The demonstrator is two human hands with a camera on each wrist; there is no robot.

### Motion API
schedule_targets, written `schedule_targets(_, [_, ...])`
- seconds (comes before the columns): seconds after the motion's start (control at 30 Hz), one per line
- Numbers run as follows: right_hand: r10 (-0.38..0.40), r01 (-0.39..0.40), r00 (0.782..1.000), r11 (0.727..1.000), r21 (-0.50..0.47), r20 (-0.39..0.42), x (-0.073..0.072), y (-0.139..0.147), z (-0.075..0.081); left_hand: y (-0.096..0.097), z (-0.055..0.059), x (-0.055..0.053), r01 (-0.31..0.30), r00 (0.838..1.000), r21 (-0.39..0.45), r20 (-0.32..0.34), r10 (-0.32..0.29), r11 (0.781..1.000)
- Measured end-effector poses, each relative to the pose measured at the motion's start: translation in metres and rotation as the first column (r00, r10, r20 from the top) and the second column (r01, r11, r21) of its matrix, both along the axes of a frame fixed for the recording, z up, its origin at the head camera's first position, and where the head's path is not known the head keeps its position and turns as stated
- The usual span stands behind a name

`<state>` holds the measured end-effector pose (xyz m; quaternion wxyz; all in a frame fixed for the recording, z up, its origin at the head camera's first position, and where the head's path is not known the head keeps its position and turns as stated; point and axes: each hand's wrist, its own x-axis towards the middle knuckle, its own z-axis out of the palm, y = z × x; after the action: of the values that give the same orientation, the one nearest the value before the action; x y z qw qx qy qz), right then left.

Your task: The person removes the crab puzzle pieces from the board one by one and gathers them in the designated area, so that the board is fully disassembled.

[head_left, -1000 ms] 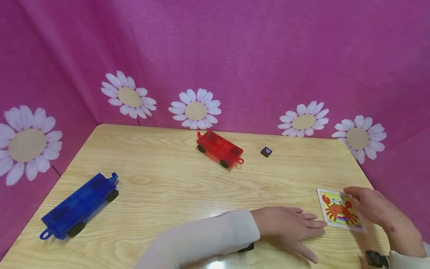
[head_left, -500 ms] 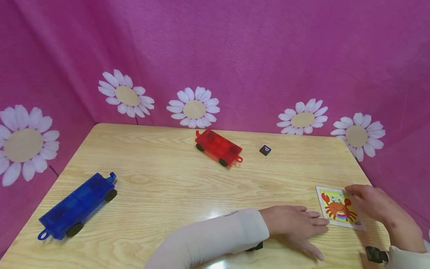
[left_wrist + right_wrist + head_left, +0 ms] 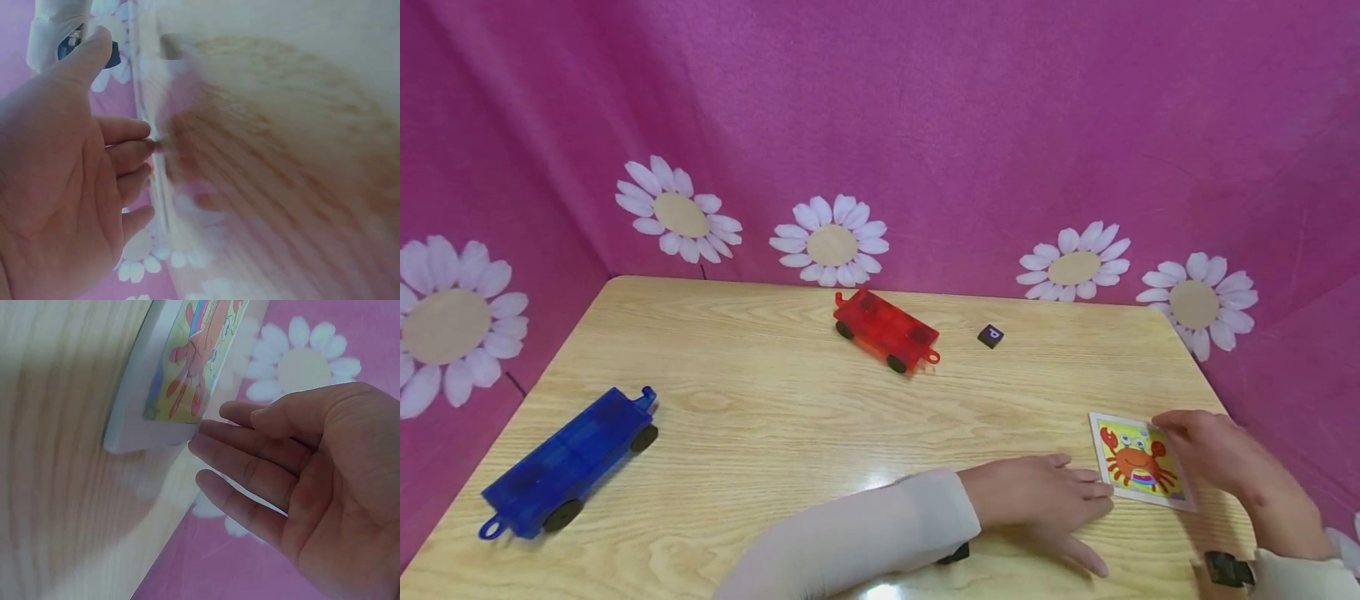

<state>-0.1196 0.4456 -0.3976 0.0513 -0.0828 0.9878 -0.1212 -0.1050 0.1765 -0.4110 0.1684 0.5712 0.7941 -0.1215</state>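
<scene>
A square crab picture card (image 3: 1142,467) with a white border lies at the right side of the wooden table. My left hand (image 3: 1045,500) is spread palm down beside it, fingertips right at the card's left edge. From the other side my right hand (image 3: 1225,458) reaches to the card's right edge, its fingers loosely bent. The right wrist view shows the same card (image 3: 187,369) near the fingertips of the right hand (image 3: 306,475), with no finger wrapped round it. In the left wrist view the left hand's fingers (image 3: 131,156) point at a thin pale edge.
A blue toy wagon (image 3: 568,462) stands at the left of the wooden table (image 3: 760,417). Farther back are a red toy wagon (image 3: 886,329) and a small black tile (image 3: 991,336) marked with a letter. A pink curtain (image 3: 910,125) with daisies hangs behind and at both sides.
The crab card has slid a little to the left, and my right hand has moved left with it. My left hand went slightly right, then back left. Both wagons stay put.
</scene>
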Motion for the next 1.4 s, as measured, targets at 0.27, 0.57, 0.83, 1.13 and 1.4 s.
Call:
schedule_targets(0.27, [0.050,-0.049,0.998,0.999,-0.017,0.044,-0.005,-0.039,0.004,-0.050,0.004,-0.005,-0.065,0.998,0.087,0.014,0.064,0.994])
schedule_targets(0.57, [0.126,-0.123,0.990,0.991,-0.048,0.064,-0.013,-0.101,0.010,-0.129,0.010,-0.008,-0.140,0.989,0.190,0.072,0.128,0.972])
schedule_targets(0.83, [0.277,-0.265,0.958,0.955,-0.131,0.081,-0.028,-0.159,0.011,-0.198,0.012,-0.001,-0.230,0.970,0.216,0.127,0.206,0.949])
schedule_targets(1.13, [0.426,-0.412,0.903,0.896,-0.168,0.059,-0.039,-0.212,0.006,-0.260,0.012,0.014,-0.318,0.945,0.275,0.167,0.281,0.907])
schedule_targets(1.4, [0.517,-0.499,0.854,0.847,-0.184,0.065,-0.047,-0.250,0.004,-0.294,0.014,0.030,-0.413,0.906,0.258,0.218,0.364,0.873])
